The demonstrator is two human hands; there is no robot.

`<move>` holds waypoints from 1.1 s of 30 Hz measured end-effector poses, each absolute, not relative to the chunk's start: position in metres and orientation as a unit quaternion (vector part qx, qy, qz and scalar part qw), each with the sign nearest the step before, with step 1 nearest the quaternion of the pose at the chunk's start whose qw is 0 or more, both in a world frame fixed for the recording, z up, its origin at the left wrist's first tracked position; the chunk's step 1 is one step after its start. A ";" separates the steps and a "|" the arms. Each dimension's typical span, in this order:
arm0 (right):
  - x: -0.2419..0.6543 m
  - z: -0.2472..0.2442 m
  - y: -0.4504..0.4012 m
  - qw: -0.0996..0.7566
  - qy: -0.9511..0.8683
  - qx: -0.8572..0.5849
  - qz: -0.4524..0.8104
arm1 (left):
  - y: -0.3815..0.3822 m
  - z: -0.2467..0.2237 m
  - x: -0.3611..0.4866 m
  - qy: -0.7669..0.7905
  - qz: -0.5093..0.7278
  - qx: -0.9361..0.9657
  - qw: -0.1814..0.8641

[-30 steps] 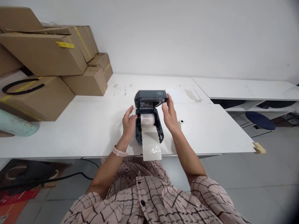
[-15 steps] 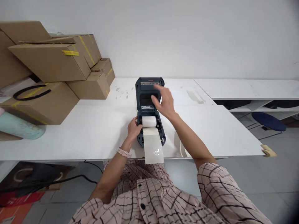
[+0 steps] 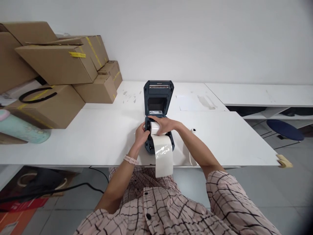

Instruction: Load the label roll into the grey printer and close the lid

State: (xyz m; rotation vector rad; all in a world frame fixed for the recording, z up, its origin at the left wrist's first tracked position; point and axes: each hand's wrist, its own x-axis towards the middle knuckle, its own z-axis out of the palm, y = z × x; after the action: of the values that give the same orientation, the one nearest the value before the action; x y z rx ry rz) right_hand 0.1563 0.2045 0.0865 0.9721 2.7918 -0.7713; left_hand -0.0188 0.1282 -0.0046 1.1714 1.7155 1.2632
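A dark label printer (image 3: 159, 98) stands on the white table with its lid raised upright. A white label roll (image 3: 154, 128) sits in its base, and a strip of labels (image 3: 164, 160) hangs from it over the table's front edge. My right hand (image 3: 166, 125) is closed around the roll, fingers over its far side and thumb in front, hiding its right part. At the left rim of the printer base, my left hand (image 3: 141, 134) grips with the thumb on the inner edge; the fingertips are partly hidden.
Cardboard boxes (image 3: 56, 65) are stacked at the left, with a black band (image 3: 36, 100) on one. A mint green bottle (image 3: 26, 129) lies beside them. A blue stool (image 3: 285, 129) stands to the right, past the table's corner with a beige pad (image 3: 283, 161).
My right hand has come down from beside the raised lid onto the label roll. The label strip now bows up and hangs slightly farther right. My left hand stays at the printer's left side.
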 end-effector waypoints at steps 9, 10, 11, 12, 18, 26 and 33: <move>0.285 0.113 0.213 -0.262 0.833 0.325 -0.363 | 0.124 0.000 -0.015 0.664 0.488 0.437 0.362; 0.295 0.104 0.220 -0.276 0.814 0.357 -0.366 | 0.124 -0.001 -0.015 0.664 0.488 0.435 0.363; 0.302 0.092 0.228 -0.287 0.793 0.386 -0.374 | 0.124 -0.002 -0.016 0.665 0.488 0.434 0.363; 0.307 0.078 0.237 -0.297 0.772 0.409 -0.386 | 0.125 -0.003 -0.016 0.666 0.488 0.432 0.362; 0.307 0.012 0.265 -0.304 0.702 0.476 -0.434 | 0.127 -0.010 -0.019 0.657 0.497 0.441 0.357; 0.371 0.009 0.214 -0.349 0.656 0.439 -0.505 | 0.126 -0.001 -0.016 0.660 0.499 0.430 0.362; 0.361 -0.004 0.162 -0.321 0.631 0.454 -0.542 | 0.127 -0.003 -0.015 0.657 0.506 0.426 0.361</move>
State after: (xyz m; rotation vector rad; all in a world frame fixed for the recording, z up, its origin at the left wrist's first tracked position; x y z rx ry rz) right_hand 0.3607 0.1625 -0.0037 1.8188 2.5264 -2.1691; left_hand -0.0150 0.1267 -0.0030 1.0971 1.6938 1.3049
